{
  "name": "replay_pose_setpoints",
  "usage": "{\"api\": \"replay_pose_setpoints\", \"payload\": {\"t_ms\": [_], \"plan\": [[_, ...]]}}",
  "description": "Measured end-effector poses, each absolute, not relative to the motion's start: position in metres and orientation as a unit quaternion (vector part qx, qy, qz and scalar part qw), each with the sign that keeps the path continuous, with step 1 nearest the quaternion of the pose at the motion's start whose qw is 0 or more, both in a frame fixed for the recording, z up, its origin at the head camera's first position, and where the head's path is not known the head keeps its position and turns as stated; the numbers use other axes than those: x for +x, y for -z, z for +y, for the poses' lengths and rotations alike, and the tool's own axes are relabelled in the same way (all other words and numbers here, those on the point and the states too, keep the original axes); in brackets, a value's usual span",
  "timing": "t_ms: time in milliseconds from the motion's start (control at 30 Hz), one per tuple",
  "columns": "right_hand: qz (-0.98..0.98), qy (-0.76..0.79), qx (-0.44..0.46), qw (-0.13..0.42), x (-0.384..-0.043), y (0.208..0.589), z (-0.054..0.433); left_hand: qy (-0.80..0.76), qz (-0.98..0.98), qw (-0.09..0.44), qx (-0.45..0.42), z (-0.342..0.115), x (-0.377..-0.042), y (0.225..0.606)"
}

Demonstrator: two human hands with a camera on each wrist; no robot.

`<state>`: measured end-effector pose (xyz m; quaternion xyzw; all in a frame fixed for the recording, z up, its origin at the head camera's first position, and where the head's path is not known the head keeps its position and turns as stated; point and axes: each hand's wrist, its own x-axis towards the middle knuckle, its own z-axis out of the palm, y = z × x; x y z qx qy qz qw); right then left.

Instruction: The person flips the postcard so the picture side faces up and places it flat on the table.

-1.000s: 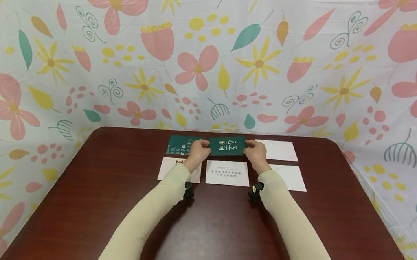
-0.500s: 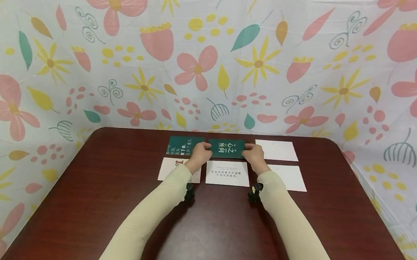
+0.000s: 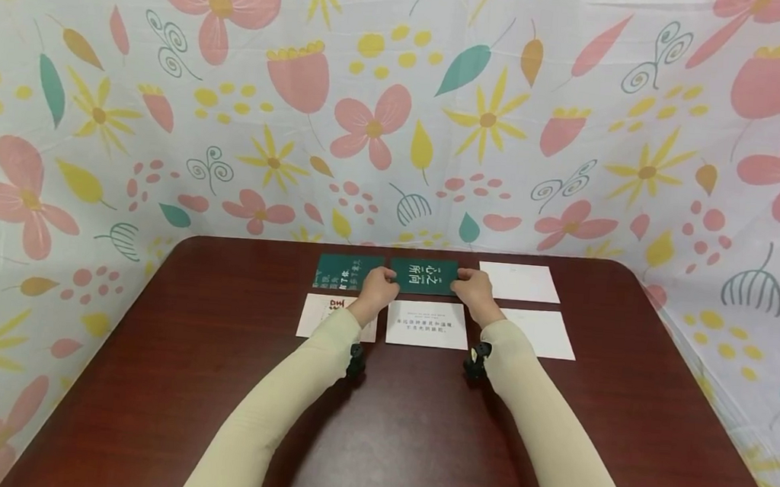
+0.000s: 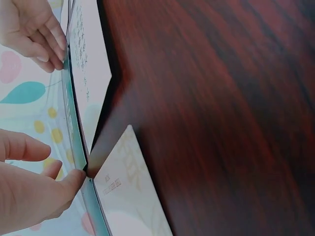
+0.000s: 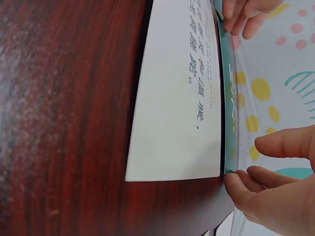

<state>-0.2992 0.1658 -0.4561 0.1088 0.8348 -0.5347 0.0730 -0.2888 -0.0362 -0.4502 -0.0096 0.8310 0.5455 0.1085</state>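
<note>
A dark green card (image 3: 422, 276) with pale lettering lies flat in the middle of the back row. My left hand (image 3: 376, 291) touches its left edge, and in the left wrist view the fingertips of the left hand (image 4: 39, 196) meet the card's corner. At the opposite edge is my right hand (image 3: 477, 292); the right wrist view has the right hand's (image 5: 280, 196) digits spread, with a tip at the corner. Directly in front lies a white card (image 3: 427, 324) with printed writing. Another green card (image 3: 343, 270) is left of the left hand.
A white card (image 3: 312, 316) with red characters sits front left, partly behind the left forearm. Two plain white cards, one at the back right (image 3: 520, 283) and one at the front right (image 3: 548, 334), complete the rows. A floral cloth (image 3: 399, 122) hangs behind the brown table (image 3: 403, 420).
The middle green card has come down from a slightly raised, tilted position to lie flat. Both hands have lowered a little with it and stay at its edges.
</note>
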Motion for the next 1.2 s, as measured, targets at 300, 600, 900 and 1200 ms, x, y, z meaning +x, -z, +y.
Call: {"api": "replay_pose_setpoints", "payload": {"t_ms": [300,600,900,1200], "plan": [[0.834,0.537,0.102,0.070,-0.297,0.449,0.174,-0.561,0.825,0.076,-0.001,-0.028,-0.288,0.451],[0.837,0.538,0.089,0.051,-0.293,0.442,0.206,-0.586,0.808,0.062,0.013,0.000,-0.283,0.445],[0.856,0.507,0.104,-0.001,-0.282,0.437,0.256,-0.631,0.768,0.103,0.040,0.040,-0.280,0.443],[0.866,0.485,0.123,0.006,-0.269,0.439,0.294,-0.655,0.743,0.135,0.043,0.079,-0.286,0.446]]}}
